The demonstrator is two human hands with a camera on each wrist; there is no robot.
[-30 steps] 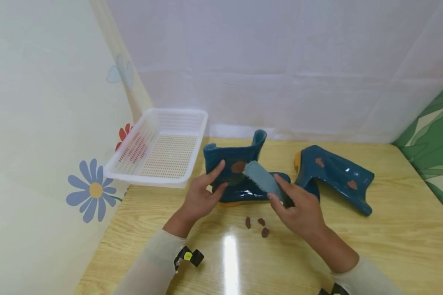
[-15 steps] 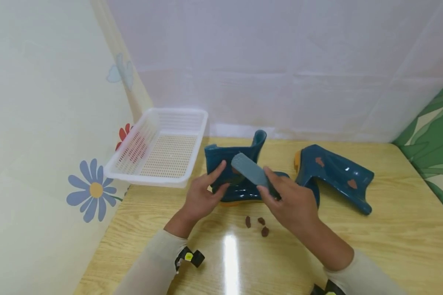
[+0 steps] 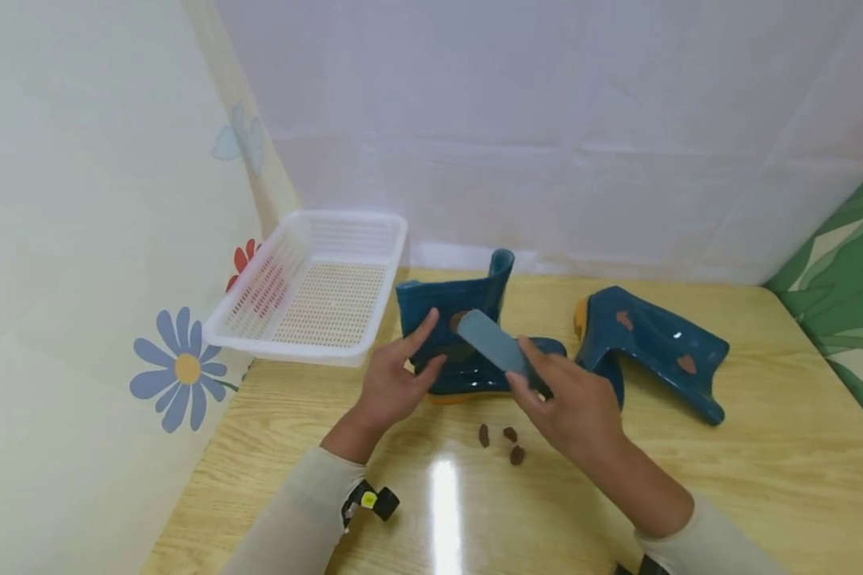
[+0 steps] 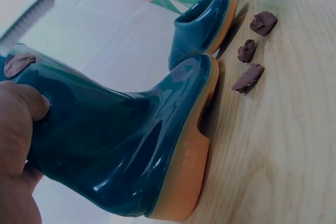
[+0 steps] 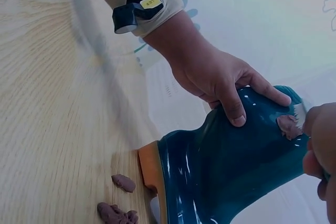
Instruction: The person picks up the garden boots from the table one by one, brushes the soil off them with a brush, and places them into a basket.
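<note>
A glossy dark teal rain boot (image 3: 478, 379) with an orange sole stands on the table. My left hand (image 3: 391, 387) grips its shaft, thumb and fingers spread over the near side. A brown clay-like patch (image 5: 287, 127) sticks to the shaft beyond the fingertips. In my right hand (image 3: 578, 403) is a grey-blue brush (image 3: 495, 343), its pale bristles (image 4: 31, 17) facing the boot. From the right wrist, the bristles appear at the patch's edge; I cannot tell how firmly they press. The second boot (image 3: 650, 343) lies on its side to the right, bearing two brown patches.
Three loose brown lumps (image 3: 517, 455) lie on the wooden table (image 3: 777, 471) in front of the upright boot. At the back left is a white perforated plastic basket (image 3: 363, 351). A pale wall covering (image 3: 511, 120) rises behind the table.
The brush in my right hand has moved left and up across the patch, then slightly back down. My left hand keeps its grip, and the boot has shifted only slightly.
</note>
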